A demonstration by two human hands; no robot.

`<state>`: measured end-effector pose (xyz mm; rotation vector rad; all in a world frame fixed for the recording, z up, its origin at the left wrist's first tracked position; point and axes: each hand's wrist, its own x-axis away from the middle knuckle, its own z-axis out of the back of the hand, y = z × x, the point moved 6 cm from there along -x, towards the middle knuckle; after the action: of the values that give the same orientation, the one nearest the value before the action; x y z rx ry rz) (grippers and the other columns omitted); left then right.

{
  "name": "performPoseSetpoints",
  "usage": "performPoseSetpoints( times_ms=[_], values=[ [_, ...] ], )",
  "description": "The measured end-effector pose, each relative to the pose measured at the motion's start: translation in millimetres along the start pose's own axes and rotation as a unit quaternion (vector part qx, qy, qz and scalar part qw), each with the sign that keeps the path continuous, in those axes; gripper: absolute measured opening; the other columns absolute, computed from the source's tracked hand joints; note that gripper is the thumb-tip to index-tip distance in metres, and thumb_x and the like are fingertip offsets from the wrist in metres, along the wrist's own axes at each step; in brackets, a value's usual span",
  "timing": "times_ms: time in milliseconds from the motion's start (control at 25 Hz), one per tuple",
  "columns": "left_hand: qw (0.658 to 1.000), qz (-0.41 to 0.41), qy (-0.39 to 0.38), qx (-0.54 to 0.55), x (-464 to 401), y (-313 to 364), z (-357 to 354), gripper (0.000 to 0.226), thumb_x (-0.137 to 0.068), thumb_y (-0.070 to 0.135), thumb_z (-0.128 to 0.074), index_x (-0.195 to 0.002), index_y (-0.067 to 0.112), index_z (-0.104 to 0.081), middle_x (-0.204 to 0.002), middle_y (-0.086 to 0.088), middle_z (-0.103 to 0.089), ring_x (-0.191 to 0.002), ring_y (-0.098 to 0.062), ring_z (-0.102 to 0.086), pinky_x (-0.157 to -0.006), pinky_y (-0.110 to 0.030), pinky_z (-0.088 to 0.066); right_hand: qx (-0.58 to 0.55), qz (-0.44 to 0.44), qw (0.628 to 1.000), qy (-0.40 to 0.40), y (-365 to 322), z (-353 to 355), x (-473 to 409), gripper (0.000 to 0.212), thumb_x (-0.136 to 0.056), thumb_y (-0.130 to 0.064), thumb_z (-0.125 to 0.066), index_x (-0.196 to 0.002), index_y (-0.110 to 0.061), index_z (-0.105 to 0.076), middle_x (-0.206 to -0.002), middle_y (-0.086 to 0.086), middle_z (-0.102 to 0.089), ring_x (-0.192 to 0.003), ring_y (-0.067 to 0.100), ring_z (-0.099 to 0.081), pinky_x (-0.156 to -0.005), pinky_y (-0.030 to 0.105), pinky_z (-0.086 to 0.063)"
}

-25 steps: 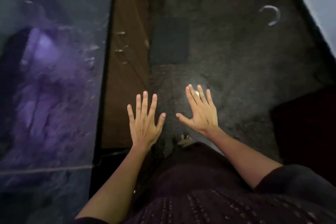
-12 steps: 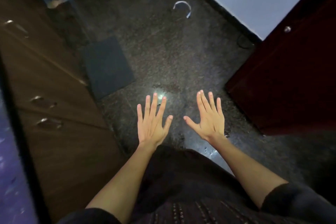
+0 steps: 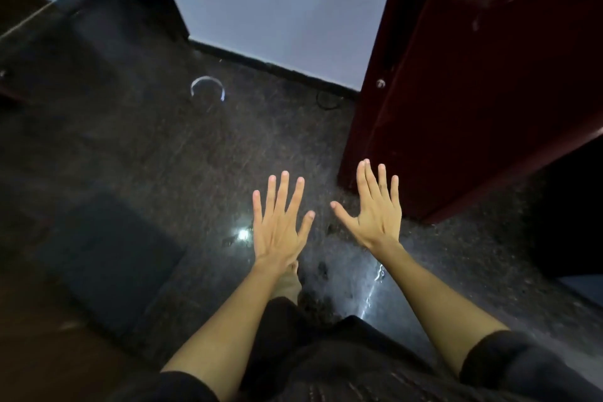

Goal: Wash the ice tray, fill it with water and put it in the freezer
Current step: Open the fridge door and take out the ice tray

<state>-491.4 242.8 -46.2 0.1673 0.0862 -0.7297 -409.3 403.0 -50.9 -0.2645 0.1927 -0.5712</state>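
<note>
View has swung right: the dark red door (image 3: pixel 483 81) now fills two o'clock.
Left hand (image 3: pixel 280 225) and right hand (image 3: pixel 375 215) spread wide, each grip holding nothing above the floor (image 3: pixel 163 157); ice tray out of sight, no writing readable.

Dark red door (image 3: pixel 483 81) blocks right; floor (image 3: pixel 163 147) seemingly open.

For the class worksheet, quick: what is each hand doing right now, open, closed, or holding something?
Left hand: open, fingers straight and spread, holding nothing.
Right hand: open, fingers straight, holding nothing.
</note>
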Motion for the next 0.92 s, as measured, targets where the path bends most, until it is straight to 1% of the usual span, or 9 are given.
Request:
performPoseSetpoints(
  times_ms=[80, 160, 280, 400, 480, 560, 640, 760, 920],
  values=[
    [0.999, -0.028, 0.001, 0.017, -36, -4, 6, 0.061, -0.094, 0.050, -0.024, -0.148, 0.022, -0.018, -0.155, -0.008, -0.018, -0.143, -0.029, -0.014, -0.113, -0.052, -0.011, 0.009, -0.024, 0.999, 0.020, -2, 9, -27, 0.091, -0.081, -0.075, -0.024, -0.148, -0.018, 0.002, -0.157, -0.003, -0.007, -0.145, 0.017, 0.006, -0.116, 0.031, 0.018],
    [0.997, -0.066, -0.012, 0.041, -73, -3, 9, 0.061, -0.094, 0.051, -0.023, -0.148, 0.022, -0.015, -0.156, -0.007, -0.012, -0.144, -0.028, -0.008, -0.115, -0.052, -0.006, 0.012, -0.055, 0.997, 0.061, -3, 23, -56, 0.092, -0.081, -0.075, -0.025, -0.149, -0.017, -0.001, -0.158, 0.000, -0.012, -0.144, 0.017, 0.004, -0.116, 0.033, 0.015],
    [0.988, -0.139, -0.008, 0.062, -124, 8, 9, 0.062, -0.095, 0.052, -0.023, -0.149, 0.024, -0.011, -0.157, -0.005, -0.007, -0.145, -0.026, -0.003, -0.116, -0.049, 0.002, 0.016, -0.108, 0.985, 0.136, 6, 43, -92, 0.092, -0.082, -0.073, -0.028, -0.150, -0.013, -0.011, -0.158, 0.004, -0.021, -0.145, 0.020, -0.001, -0.118, 0.037, 0.006],
    [0.977, -0.194, 0.006, 0.086, -177, 28, 11, 0.062, -0.096, 0.052, -0.028, -0.149, 0.027, -0.006, -0.158, -0.002, -0.001, -0.146, -0.023, 0.002, -0.115, -0.042, 0.018, 0.011, -0.153, 0.968, 0.201, 19, 67, -130, 0.091, -0.083, -0.071, -0.032, -0.151, -0.012, -0.016, -0.157, 0.006, -0.022, -0.146, 0.022, -0.006, -0.119, 0.039, 0.000],
    [0.971, -0.213, 0.004, 0.110, -203, 44, 15, 0.063, -0.098, 0.049, -0.034, -0.148, 0.028, -0.001, -0.157, 0.000, 0.004, -0.145, -0.021, 0.008, -0.112, -0.038, 0.024, -0.023, -0.170, 0.960, 0.223, 26, 86, -153, 0.089, -0.084, -0.069, -0.034, -0.151, -0.013, -0.015, -0.158, 0.005, -0.021, -0.147, 0.024, -0.008, -0.119, 0.041, -0.013],
    [0.966, -0.227, -0.003, 0.126, -227, 61, 18, 0.064, -0.098, 0.047, -0.035, -0.147, 0.029, 0.003, -0.157, -0.001, 0.007, -0.145, -0.019, 0.012, -0.113, -0.040, 0.021, -0.062, -0.172, 0.954, 0.237, 33, 106, -177, 0.087, -0.086, -0.066, -0.039, -0.151, -0.014, -0.016, -0.158, 0.003, -0.021, -0.147, 0.022, -0.011, -0.111, 0.039, -0.034],
    [0.962, -0.226, -0.013, 0.152, -256, 78, 24, 0.063, -0.099, 0.047, -0.033, -0.147, 0.029, 0.004, -0.160, -0.004, 0.005, -0.146, -0.021, 0.010, -0.116, -0.043, 0.011, -0.093, -0.155, 0.953, 0.242, 37, 125, -201, 0.084, -0.087, -0.063, -0.043, -0.151, -0.016, -0.015, -0.159, 0.000, -0.019, -0.147, 0.018, -0.012, -0.099, 0.034, -0.046],
    [0.959, -0.216, -0.024, 0.183, -286, 100, 30, 0.065, -0.099, 0.049, -0.032, -0.149, 0.028, 0.003, -0.161, -0.007, 0.003, -0.148, -0.023, 0.003, -0.118, -0.045, 0.001, -0.128, -0.133, 0.954, 0.234, 41, 145, -229, 0.081, -0.088, -0.059, -0.047, -0.151, -0.018, -0.016, -0.158, -0.002, -0.021, -0.147, 0.015, -0.014, -0.096, 0.031, -0.046],
    [0.956, -0.203, -0.047, 0.208, -320, 125, 25, 0.068, -0.098, 0.047, -0.035, -0.152, 0.022, -0.001, -0.161, -0.008, 0.004, -0.148, -0.023, -0.002, -0.119, -0.044, -0.006, -0.189, -0.121, 0.949, 0.222, 47, 154, -257, 0.075, -0.088, -0.052, -0.055, -0.148, -0.015, -0.027, -0.152, 0.002, -0.035, -0.140, 0.017, -0.033, -0.103, 0.034, -0.041]
  ],
)
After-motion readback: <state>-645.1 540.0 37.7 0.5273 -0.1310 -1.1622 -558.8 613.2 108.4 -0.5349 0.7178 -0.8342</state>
